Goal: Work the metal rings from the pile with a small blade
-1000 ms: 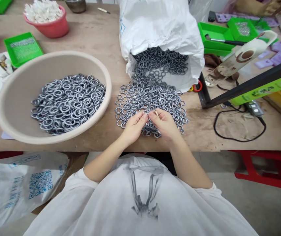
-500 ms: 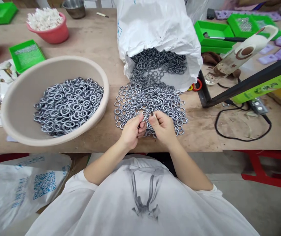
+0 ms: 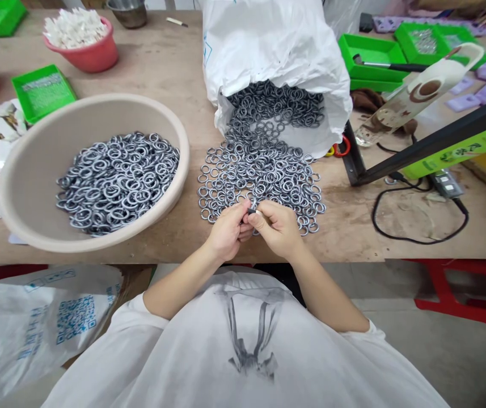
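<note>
My left hand [image 3: 227,231] is closed in a pinch over the near edge of the loose pile of grey metallic rings [image 3: 268,175]. Between its thumb and fingers is one ring, now mostly hidden. My right hand [image 3: 280,228] pinches a small dark-tipped tool [image 3: 251,211] with a whitish part, its kind too small to make out. The dark tip meets the left fingertips, and the two hands touch. More rings spill from the mouth of a white sack [image 3: 277,51] behind the pile. To the left, a large beige basin [image 3: 25,187] holds a heap of similar rings.
A red bowl [image 3: 93,56] of white pieces and a green tray [image 3: 62,93] stand at the back left. On the right are a black metal frame [image 3: 355,164], a clear bottle [image 3: 404,107], a black cable [image 3: 374,212], red-handled scissors [image 3: 343,147] and green trays [image 3: 370,51].
My right hand has moved slightly left and down, bringing the dark tip against the left fingertips. The ring in my left hand is now more covered.
</note>
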`<act>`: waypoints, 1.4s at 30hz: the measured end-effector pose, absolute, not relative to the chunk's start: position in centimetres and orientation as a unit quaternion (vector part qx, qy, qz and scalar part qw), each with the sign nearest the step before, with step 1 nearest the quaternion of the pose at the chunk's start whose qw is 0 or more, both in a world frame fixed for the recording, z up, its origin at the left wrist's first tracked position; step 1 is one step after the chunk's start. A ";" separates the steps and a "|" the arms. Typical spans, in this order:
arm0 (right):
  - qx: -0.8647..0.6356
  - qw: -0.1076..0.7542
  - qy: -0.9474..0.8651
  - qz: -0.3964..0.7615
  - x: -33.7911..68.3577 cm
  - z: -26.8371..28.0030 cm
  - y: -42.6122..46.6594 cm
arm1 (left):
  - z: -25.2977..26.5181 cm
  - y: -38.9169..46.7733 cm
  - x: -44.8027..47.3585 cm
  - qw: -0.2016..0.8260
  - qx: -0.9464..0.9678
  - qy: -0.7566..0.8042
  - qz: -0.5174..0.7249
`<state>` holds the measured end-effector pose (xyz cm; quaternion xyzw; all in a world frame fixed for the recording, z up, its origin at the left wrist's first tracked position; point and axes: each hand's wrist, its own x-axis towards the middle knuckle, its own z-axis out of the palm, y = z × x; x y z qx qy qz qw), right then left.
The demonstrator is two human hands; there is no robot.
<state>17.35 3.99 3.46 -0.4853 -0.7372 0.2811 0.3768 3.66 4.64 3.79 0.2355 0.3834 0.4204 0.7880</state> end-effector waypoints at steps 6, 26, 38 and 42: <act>-0.507 0.432 -0.667 0.335 17.9 1.7 5.8 | 4.2 4.0 2.9 0.821 0.251 0.342 0.383; -0.536 0.294 -0.672 0.419 17.2 2.9 10.5 | 2.3 6.0 -1.0 0.733 0.247 0.427 0.470; -0.497 0.460 -0.575 0.458 17.4 2.3 4.5 | 2.3 4.8 4.2 0.716 0.297 0.406 0.485; -0.519 0.479 -0.580 0.406 17.9 1.9 4.7 | 2.8 4.7 4.6 0.742 0.257 0.415 0.459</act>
